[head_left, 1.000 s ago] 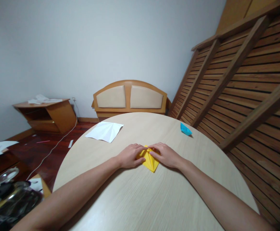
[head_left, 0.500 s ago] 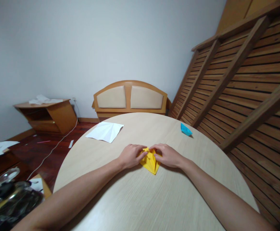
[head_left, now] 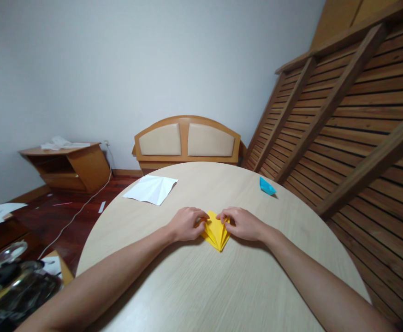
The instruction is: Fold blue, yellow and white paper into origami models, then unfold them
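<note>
Colours on and around the round table

A plain bright yellow folded paper [head_left: 216, 232] is seen on a pale beige table [head_left: 222, 286] marked with fine wood grain. At 11 o'clock a white creased sheet [head_left: 151, 189] is shown, and at 1 o'clock a turquoise blue paper piece [head_left: 267, 186]. Brown slatted wood panelling [head_left: 353, 115] is seen at 3 o'clock, a grey-white wall [head_left: 135, 60] at 12.

Both forearms reach forward, left hand [head_left: 186, 224] and right hand [head_left: 243, 223] curled, fingertips pinched close together.
</note>
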A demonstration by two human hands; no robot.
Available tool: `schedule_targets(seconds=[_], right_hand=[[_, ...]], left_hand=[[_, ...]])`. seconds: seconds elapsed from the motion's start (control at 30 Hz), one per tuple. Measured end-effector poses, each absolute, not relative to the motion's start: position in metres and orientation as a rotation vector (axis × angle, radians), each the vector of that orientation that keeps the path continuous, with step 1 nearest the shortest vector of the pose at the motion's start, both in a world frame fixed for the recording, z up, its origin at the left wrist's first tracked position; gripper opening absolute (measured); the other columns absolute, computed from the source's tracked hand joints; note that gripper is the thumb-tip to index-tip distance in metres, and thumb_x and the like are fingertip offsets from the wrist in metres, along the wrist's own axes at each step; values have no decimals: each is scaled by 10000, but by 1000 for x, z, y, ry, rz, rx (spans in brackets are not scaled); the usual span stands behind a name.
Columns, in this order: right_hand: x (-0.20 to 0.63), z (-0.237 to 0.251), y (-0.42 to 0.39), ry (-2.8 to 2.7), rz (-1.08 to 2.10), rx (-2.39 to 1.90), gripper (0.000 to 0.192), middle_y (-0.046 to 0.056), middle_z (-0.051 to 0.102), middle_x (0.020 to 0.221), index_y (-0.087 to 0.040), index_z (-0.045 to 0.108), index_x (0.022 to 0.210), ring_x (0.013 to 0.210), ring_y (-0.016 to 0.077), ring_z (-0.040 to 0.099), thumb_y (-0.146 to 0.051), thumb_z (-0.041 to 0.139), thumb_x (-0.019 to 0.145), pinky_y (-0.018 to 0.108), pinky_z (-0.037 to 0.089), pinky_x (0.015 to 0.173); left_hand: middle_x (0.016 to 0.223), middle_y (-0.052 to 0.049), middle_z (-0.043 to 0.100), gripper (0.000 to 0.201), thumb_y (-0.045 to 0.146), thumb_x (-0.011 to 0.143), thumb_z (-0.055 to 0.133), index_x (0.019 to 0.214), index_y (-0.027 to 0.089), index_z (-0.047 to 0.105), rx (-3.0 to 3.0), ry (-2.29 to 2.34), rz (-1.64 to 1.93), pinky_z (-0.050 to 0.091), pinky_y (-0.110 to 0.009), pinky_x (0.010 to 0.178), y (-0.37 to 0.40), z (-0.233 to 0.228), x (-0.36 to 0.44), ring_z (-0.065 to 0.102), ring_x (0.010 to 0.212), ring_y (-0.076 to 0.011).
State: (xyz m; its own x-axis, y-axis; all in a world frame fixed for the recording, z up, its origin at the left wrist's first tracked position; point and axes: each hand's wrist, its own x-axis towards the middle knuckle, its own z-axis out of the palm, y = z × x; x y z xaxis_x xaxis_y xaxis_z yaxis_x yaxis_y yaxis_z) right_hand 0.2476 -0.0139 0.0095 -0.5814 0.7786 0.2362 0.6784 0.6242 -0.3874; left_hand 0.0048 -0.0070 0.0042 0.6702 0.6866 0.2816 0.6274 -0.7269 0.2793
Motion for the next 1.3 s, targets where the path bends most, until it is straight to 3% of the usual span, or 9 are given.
schedule_targets(seconds=[0.13,0.37,0.8,1.03,1.3], right_hand=[[250,10,-13,-2467,358,-1166,151,50,720,915,-206,659,865,813,195,641,-136,560,774,280,451,736],[255,12,-13,-2423,413,-1157,104,48,715,897,-207,585,810,806,191,636,-120,541,773,269,442,715],[259,16,-13,-2441,353,-1217,130,18,683,836,-219,569,834,743,177,602,-122,548,751,263,404,690],[253,11,-10,-2375,346,-1320,103,48,700,895,-206,589,961,771,182,625,-256,522,901,258,377,662],[243,6,-12,-2319,316,-1368,132,47,713,876,-215,563,995,738,183,640,-325,509,947,252,347,625]], left_hand=[[1047,-56,740,352,168,776,515,1063,208,716,2789,996,511,522,-339,877,-6,5,4,681,936,-222],[1086,-42,737,272,196,854,514,1032,219,718,2805,863,564,516,-320,917,-4,5,2,668,1003,-198],[908,-63,746,215,242,872,500,959,183,689,2685,1322,625,507,-309,720,-1,2,2,693,799,-214],[843,-39,734,170,291,885,513,943,199,643,2605,1395,633,437,-279,649,-5,5,5,669,726,-189],[770,-10,661,35,233,815,574,829,202,565,2382,1432,803,369,-253,606,-4,-2,13,594,684,-165]])
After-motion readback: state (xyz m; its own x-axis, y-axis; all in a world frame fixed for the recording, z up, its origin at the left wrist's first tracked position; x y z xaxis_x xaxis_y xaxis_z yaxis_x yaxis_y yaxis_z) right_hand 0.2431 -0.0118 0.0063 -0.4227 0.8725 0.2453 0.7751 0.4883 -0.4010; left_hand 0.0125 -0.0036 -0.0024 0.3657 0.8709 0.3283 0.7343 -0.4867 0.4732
